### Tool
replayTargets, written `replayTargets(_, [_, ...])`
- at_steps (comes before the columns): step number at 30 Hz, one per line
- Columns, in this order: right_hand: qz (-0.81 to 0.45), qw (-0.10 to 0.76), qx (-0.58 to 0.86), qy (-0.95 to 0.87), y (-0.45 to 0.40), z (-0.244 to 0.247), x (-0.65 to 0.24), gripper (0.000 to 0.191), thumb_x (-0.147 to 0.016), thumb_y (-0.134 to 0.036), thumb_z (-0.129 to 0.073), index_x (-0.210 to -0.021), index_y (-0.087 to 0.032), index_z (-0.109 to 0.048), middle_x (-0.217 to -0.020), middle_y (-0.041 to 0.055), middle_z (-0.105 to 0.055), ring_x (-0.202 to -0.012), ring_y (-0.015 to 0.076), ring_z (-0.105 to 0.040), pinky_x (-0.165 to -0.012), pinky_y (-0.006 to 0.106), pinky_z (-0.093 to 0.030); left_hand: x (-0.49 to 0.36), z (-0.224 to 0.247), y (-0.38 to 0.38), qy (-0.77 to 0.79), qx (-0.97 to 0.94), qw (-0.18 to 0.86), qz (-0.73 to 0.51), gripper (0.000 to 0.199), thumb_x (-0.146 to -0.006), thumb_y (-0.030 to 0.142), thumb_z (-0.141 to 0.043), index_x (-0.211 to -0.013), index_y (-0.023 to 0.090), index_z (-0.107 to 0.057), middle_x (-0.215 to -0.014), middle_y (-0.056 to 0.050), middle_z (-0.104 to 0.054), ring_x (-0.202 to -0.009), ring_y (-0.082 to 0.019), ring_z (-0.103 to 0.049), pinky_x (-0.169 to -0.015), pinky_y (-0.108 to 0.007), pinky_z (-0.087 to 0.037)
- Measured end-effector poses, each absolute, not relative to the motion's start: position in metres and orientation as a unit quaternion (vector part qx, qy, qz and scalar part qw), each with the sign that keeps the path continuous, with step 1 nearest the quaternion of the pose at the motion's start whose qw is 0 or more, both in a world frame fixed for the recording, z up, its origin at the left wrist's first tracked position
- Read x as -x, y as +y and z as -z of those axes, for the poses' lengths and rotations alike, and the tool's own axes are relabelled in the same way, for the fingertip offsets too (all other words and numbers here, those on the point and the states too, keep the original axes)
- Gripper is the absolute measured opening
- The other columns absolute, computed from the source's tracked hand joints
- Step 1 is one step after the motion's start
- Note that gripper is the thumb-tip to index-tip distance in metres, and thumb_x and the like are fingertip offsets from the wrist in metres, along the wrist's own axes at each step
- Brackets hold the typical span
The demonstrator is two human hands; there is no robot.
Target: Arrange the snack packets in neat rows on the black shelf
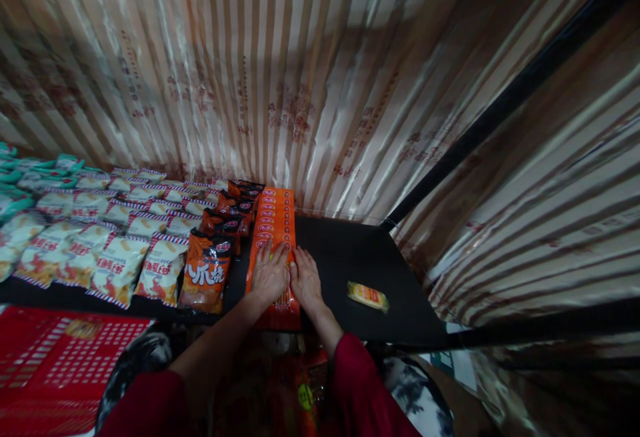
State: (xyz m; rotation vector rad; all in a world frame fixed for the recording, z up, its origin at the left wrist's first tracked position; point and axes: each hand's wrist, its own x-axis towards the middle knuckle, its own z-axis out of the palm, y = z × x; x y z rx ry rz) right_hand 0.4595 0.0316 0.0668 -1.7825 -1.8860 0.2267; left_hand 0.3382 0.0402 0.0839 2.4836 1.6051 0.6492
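A row of overlapping flat orange packets [276, 213] runs from the back of a black shelf [333, 250] to its front edge. My left hand [270, 273] lies on top of the front packets, its fingers stretched forward. My right hand [306, 277] rests along their right edge, fingers also extended and touching the packets. Neither hand is wrapped around anything. Just left of the row stand orange-and-black snack bags [206, 273] in a column. To the right of my right hand, a small yellow wrapped snack [368, 296] lies alone on the shelf.
Several rows of white snack bags [117, 267] fill the shelf's left side, with green packs [43, 173] beyond. A red plastic basket [30, 330] is at the lower left. Striped sheeting [300, 57] hangs behind, and a black pole [480, 110] slants down to the shelf's back right.
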Motion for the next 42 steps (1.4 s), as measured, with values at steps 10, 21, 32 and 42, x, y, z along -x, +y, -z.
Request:
replayTargets(10, [-0.089,0.233,0.675,-0.694,0.037,-0.070,-0.458,0.045,-0.092,-0.025,-0.028,-0.132,-0.012,-0.046,-0.137,0.0080,-0.047,-0.132,0.0233,-0.029,-0.104,0.038,-0.031,-0.338,-0.080,0.042,0.525,-0.822,0.033,-0.217,0.046,-0.086,0.021,-0.037,-0.132,0.017,-0.044,-0.140,-0.005,-0.044,-0.135,-0.027,-0.024,-0.111,-0.047,-0.018])
replayTargets(21, [-0.068,0.222,0.685,-0.691,0.036,-0.069,-0.456,0.044,-0.092,-0.024,-0.030,-0.132,-0.015,-0.047,-0.135,0.0055,-0.050,-0.126,0.0232,-0.034,-0.098,0.037,-0.035,-0.339,-0.078,0.042,0.531,-0.822,0.006,-0.207,0.043,-0.087,0.021,-0.039,-0.129,0.017,-0.047,-0.139,-0.003,-0.045,-0.133,-0.029,-0.027,-0.108,-0.048,-0.025])
replayTargets(32, [-0.078,0.222,0.689,-0.685,0.037,-0.069,-0.456,0.043,-0.091,-0.023,-0.032,-0.131,-0.017,-0.047,-0.135,0.0043,-0.050,-0.126,0.0241,-0.033,-0.098,0.038,-0.034,-0.339,-0.071,0.042,0.523,-0.815,-0.025,-0.248,0.037,-0.086,0.018,-0.038,-0.120,0.015,-0.054,-0.128,-0.009,-0.055,-0.125,-0.025,-0.041,-0.106,-0.046,-0.030])
replayTargets(42, [-0.069,0.223,0.687,-0.688,0.037,-0.068,-0.456,0.042,-0.092,-0.023,-0.032,-0.130,-0.016,-0.049,-0.133,0.0053,-0.052,-0.126,0.0218,-0.035,-0.101,0.036,-0.033,-0.341,-0.071,0.044,0.522,-0.823,-0.035,-0.222,0.037,-0.087,0.019,-0.038,-0.121,0.015,-0.052,-0.126,-0.010,-0.055,-0.121,-0.027,-0.043,-0.103,-0.047,-0.032])
